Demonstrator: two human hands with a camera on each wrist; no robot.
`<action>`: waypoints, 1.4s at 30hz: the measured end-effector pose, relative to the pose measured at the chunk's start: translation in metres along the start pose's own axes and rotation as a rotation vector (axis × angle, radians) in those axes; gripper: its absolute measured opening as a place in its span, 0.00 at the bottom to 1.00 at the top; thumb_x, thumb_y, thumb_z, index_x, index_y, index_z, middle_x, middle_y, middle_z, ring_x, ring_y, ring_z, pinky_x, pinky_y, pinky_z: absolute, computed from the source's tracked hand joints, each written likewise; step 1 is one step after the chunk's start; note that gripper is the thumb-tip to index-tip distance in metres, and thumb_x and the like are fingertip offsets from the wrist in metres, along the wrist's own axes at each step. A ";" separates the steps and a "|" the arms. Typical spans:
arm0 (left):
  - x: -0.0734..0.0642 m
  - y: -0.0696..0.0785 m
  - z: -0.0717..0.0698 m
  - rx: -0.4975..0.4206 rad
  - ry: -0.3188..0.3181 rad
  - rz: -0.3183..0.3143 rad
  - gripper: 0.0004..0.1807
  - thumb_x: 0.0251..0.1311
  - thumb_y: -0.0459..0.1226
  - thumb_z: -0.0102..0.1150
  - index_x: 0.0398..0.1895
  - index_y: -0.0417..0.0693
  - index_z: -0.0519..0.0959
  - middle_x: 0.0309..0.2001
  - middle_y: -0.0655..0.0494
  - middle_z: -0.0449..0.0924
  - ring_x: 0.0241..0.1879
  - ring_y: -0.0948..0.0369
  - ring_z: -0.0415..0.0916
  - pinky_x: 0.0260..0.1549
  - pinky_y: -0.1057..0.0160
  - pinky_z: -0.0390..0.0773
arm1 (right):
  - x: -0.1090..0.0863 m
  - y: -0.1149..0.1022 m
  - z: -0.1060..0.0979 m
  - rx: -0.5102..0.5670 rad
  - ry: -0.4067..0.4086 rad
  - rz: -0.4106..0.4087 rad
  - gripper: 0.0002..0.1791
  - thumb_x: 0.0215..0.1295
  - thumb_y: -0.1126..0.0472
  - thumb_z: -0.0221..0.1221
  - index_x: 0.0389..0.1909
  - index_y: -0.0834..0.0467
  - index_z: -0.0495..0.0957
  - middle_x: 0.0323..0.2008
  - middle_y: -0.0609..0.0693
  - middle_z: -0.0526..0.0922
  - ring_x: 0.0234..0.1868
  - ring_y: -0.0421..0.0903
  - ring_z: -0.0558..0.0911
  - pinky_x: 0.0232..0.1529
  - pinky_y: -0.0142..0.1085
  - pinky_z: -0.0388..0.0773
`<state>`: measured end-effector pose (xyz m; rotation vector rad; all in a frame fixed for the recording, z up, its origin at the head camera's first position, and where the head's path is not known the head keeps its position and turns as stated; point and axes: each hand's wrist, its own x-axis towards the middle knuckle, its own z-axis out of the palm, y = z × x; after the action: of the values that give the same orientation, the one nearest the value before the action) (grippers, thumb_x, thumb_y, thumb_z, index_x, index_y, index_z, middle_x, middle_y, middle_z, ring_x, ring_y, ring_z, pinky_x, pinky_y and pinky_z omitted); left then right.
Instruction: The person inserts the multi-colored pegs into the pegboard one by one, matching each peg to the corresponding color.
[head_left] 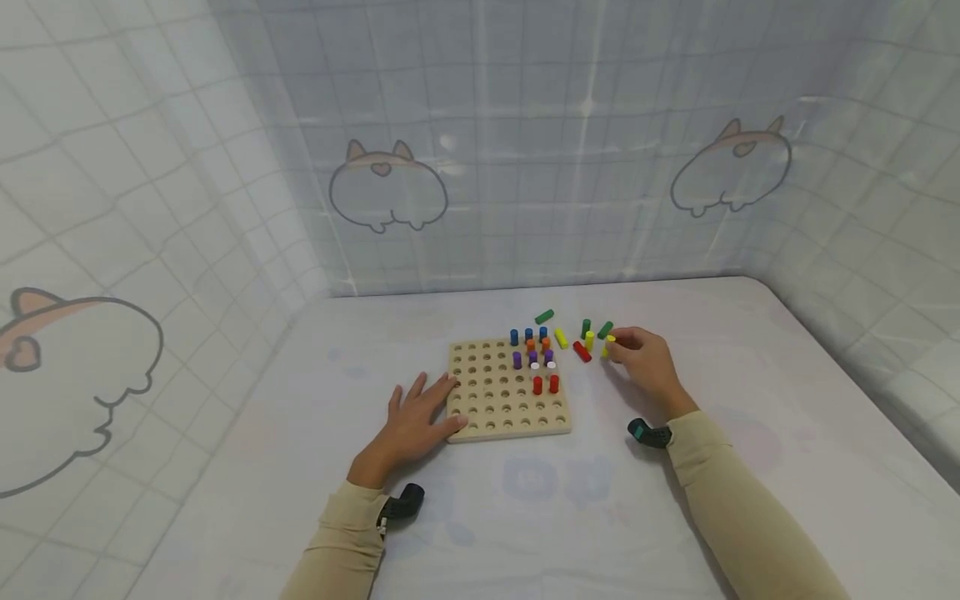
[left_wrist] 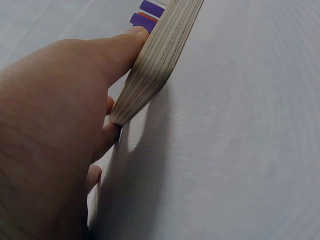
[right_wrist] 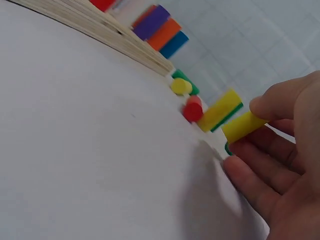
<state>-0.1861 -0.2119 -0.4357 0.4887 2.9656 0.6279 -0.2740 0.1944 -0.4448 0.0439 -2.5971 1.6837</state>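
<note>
The right hand (head_left: 647, 364) pinched a yellow peg (right_wrist: 243, 126), likely light, stiff, best gripped near one end; the left hand (head_left: 411, 423), fingers spread, touched the board (head_left: 498, 417).

A beige left sleeve (head_left: 339, 537) and a matching right sleeve (head_left: 738, 498)
Both are long and plain, softly creased across the fabric. The black left wrist unit (head_left: 406, 502), bent like an elbow, ends in a rounded tip, with small pale bits (head_left: 383, 525) showing near its base; the black right wrist unit (head_left: 651, 434) is similarly curved and carries a teal-green patch (head_left: 637, 430) near its end.
</note>
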 end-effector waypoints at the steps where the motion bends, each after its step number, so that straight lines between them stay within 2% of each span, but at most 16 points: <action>1: 0.000 0.000 0.000 0.002 -0.001 -0.001 0.44 0.67 0.65 0.48 0.80 0.56 0.57 0.78 0.56 0.53 0.78 0.44 0.37 0.69 0.33 0.30 | -0.002 -0.001 0.000 0.015 -0.013 0.009 0.20 0.73 0.52 0.59 0.58 0.60 0.77 0.53 0.57 0.80 0.51 0.54 0.81 0.56 0.47 0.78; 6: 0.000 0.002 -0.001 0.003 0.007 0.000 0.43 0.67 0.64 0.49 0.79 0.54 0.58 0.78 0.54 0.54 0.78 0.43 0.38 0.69 0.32 0.31 | -0.013 -0.005 0.001 0.072 -0.057 0.068 0.21 0.73 0.50 0.59 0.60 0.58 0.75 0.54 0.55 0.78 0.53 0.52 0.80 0.58 0.46 0.77; 15: 0.000 0.001 -0.001 0.005 0.004 0.001 0.43 0.68 0.63 0.50 0.79 0.53 0.58 0.78 0.54 0.54 0.78 0.42 0.38 0.69 0.32 0.30 | -0.025 -0.009 0.003 0.098 -0.077 0.098 0.23 0.72 0.50 0.60 0.62 0.56 0.76 0.56 0.54 0.77 0.55 0.53 0.78 0.59 0.45 0.77; 24: 0.000 0.001 -0.002 0.005 -0.014 -0.010 0.44 0.68 0.64 0.48 0.80 0.54 0.56 0.78 0.55 0.53 0.78 0.43 0.37 0.69 0.33 0.29 | -0.038 -0.019 0.010 0.164 -0.139 0.122 0.24 0.71 0.51 0.62 0.63 0.56 0.75 0.58 0.54 0.76 0.56 0.52 0.79 0.54 0.38 0.80; 34: 0.000 0.001 -0.003 -0.006 -0.022 -0.006 0.43 0.67 0.63 0.51 0.80 0.54 0.57 0.78 0.54 0.54 0.78 0.43 0.36 0.69 0.33 0.29 | -0.051 -0.022 0.019 0.180 -0.188 0.110 0.24 0.69 0.49 0.64 0.62 0.55 0.76 0.57 0.52 0.78 0.56 0.51 0.79 0.55 0.38 0.79; 42: -0.002 -0.001 -0.004 -0.033 -0.013 0.004 0.43 0.66 0.63 0.52 0.79 0.54 0.59 0.78 0.54 0.55 0.78 0.42 0.38 0.69 0.33 0.30 | -0.056 -0.026 0.026 0.232 -0.223 0.059 0.22 0.71 0.56 0.62 0.61 0.61 0.76 0.54 0.56 0.80 0.52 0.52 0.81 0.52 0.36 0.81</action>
<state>-0.1854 -0.2150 -0.4320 0.4944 2.9373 0.6700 -0.2177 0.1598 -0.4348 0.1741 -2.5567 2.1069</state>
